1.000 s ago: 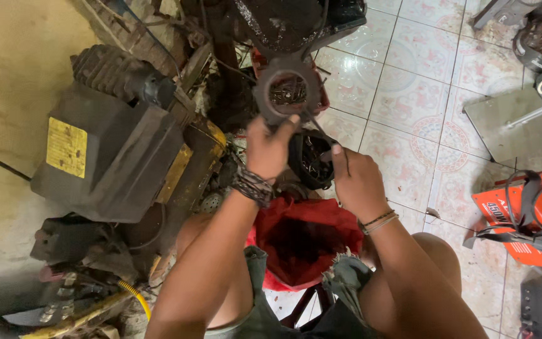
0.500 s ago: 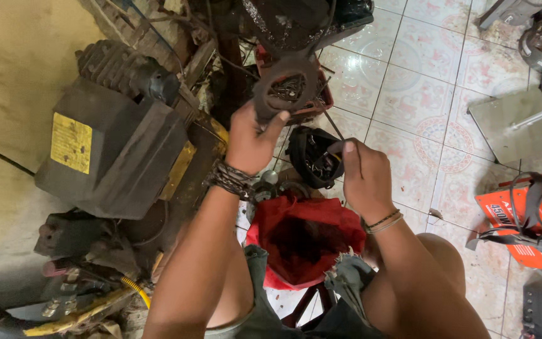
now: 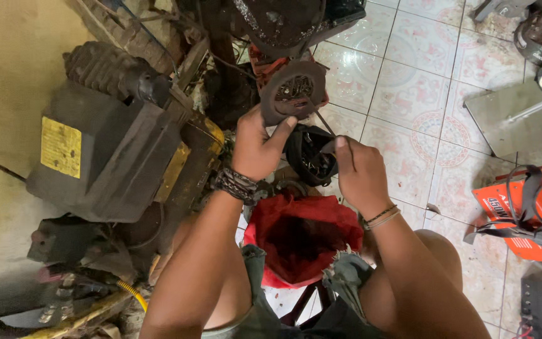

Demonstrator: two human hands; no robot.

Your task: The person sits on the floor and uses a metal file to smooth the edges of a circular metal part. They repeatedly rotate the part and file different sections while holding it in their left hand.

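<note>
My left hand (image 3: pixel 257 145) holds up a round, dark, greasy metal disc (image 3: pixel 293 92) with an open centre, thumb across its lower rim. My right hand (image 3: pixel 359 171) pinches a thin dark cord (image 3: pixel 327 125) that runs up to the disc's lower right edge. Just below the disc and between my hands sits a black cup-shaped housing (image 3: pixel 310 156). A red cloth-like bag (image 3: pixel 301 237) rests in my lap beneath both hands.
A large dark machine with a yellow label (image 3: pixel 101 157) stands at the left, with a ribbed motor (image 3: pixel 105 69) behind it. An orange tool with black cables (image 3: pixel 525 210) lies on the tiled floor (image 3: pixel 409 94) at the right. A metal plate (image 3: pixel 515 119) sits beyond it.
My left hand has lowered the disc slightly and tilted it. My right hand has risen from the black housing and now pinches the cord nearer the disc.
</note>
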